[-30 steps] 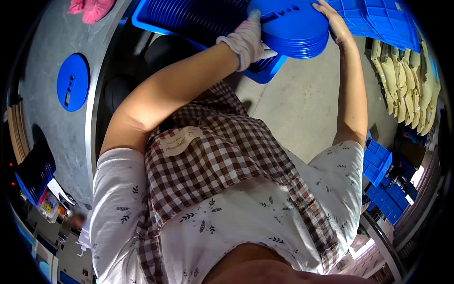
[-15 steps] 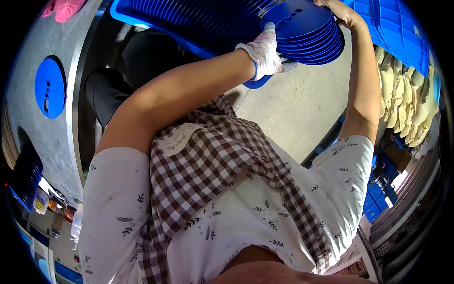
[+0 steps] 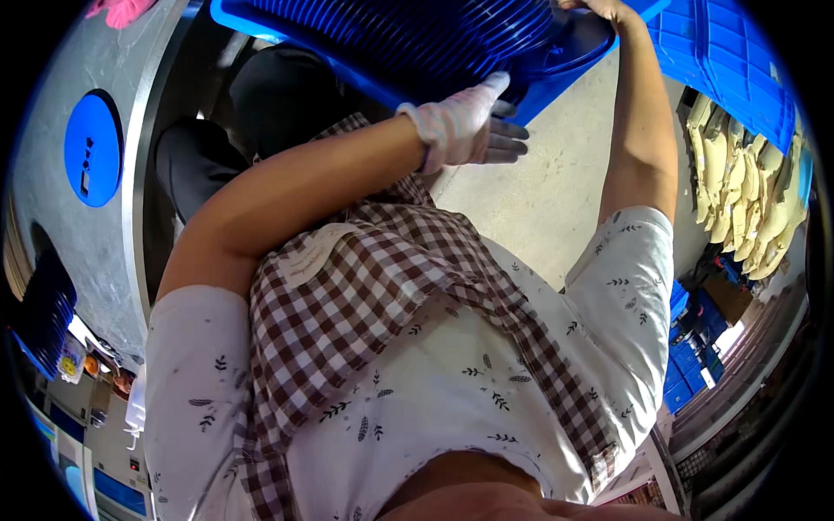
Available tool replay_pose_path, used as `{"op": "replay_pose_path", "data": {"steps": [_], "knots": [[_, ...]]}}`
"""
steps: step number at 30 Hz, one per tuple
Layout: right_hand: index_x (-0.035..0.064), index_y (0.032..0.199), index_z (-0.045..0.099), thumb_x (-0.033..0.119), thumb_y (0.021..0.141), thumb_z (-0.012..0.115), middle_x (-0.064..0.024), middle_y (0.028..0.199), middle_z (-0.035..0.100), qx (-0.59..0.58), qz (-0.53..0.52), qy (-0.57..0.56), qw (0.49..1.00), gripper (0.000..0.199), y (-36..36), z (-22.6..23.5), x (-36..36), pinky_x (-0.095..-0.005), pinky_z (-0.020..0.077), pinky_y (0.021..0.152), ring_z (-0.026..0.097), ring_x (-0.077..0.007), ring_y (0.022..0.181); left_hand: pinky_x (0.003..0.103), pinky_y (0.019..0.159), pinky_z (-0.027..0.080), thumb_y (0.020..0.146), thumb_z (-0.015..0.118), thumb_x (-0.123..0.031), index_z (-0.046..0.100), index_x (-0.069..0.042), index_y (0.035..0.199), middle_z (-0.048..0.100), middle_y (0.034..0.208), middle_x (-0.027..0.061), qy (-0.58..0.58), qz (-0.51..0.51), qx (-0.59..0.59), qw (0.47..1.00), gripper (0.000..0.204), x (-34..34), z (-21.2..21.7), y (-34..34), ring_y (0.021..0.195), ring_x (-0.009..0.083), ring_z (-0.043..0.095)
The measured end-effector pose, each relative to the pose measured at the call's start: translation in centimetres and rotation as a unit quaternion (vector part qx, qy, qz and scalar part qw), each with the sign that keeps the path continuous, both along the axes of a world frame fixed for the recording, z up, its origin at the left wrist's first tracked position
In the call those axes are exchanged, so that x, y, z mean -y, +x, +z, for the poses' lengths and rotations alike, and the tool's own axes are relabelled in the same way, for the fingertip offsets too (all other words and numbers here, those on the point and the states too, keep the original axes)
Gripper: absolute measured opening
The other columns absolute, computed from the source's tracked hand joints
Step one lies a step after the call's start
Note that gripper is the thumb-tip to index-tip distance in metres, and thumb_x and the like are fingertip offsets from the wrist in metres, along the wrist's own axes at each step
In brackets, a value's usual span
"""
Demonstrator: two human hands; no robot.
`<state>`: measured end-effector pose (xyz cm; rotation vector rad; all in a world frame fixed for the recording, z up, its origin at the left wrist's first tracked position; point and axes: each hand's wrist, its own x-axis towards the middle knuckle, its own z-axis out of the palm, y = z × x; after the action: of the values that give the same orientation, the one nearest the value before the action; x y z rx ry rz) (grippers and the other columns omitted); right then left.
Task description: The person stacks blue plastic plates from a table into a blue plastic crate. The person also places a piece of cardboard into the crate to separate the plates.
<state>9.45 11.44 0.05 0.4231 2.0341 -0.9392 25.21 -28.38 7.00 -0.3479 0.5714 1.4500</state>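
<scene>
Blue discs [image 3: 408, 35] line a blue bin [image 3: 556, 97], its far side cut off. The gloved left hand [image 3: 460, 128], fingers loosely spread, overlaps the bin's near edge; the bare right hand [image 3: 605, 7] is at its right end, fingertips cropped, grip impossible to tell. Left of the bin, a grey desk [image 3: 104, 239] carries another disc [image 3: 104, 152]; right, blue crates [image 3: 725, 69] and tan sacks [image 3: 738, 187].

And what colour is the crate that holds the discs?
The crate is blue; the head view shows it best.
</scene>
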Motion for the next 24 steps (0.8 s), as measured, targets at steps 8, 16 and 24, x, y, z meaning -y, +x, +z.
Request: {"op": "replay_pose_path", "data": {"steps": [8, 16, 24], "knots": [[0.0069, 0.106, 0.070, 0.038, 0.087, 0.059, -0.0148, 0.104, 0.070, -0.174, 0.288, 0.271, 0.902, 0.038, -1.2, -0.7, -3.6, -0.0401, 0.0521, 0.083, 0.065, -0.0295, 0.094, 0.041, 0.105, 0.050, 0.102, 0.051, -0.055, 0.039, 0.004, 0.148, 0.057, 0.136, 0.0217, -0.020, 0.003, -0.117, 0.993, 0.076, 4.6, 0.0, -0.3, 0.121, 0.0300, 0.061], [0.0096, 0.079, 0.072, 0.020, 0.075, 0.065, -0.0158, 0.086, 0.071, -0.258, 0.491, 0.346, 0.756, 0.013, -3.0, -0.9, -6.5, -0.0449, 0.0544, 0.069, 0.067, -0.0349, 0.077, 0.041, 0.103, 0.051, 0.104, 0.051, -0.050, 0.050, 0.000, 0.139, 0.062, 0.131, 0.0187, -0.053, 0.003, -0.146, 0.988, 0.061, 4.6, 0.0, 0.1, 0.116, 0.0278, 0.063], [0.0116, 0.083, 0.075, 0.023, 0.076, 0.074, -0.0139, 0.087, 0.074, -0.305, 0.423, 0.425, 0.740, 0.014, -1.8, -1.9, -4.6, -0.0426, 0.0573, 0.071, 0.070, -0.0356, 0.081, 0.041, 0.103, 0.052, 0.105, 0.051, -0.046, 0.050, 0.000, 0.139, 0.062, 0.130, 0.0185, -0.050, -0.011, -0.161, 0.986, 0.057, 4.6, -1.2, -0.4, 0.117, 0.0281, 0.063]]}}
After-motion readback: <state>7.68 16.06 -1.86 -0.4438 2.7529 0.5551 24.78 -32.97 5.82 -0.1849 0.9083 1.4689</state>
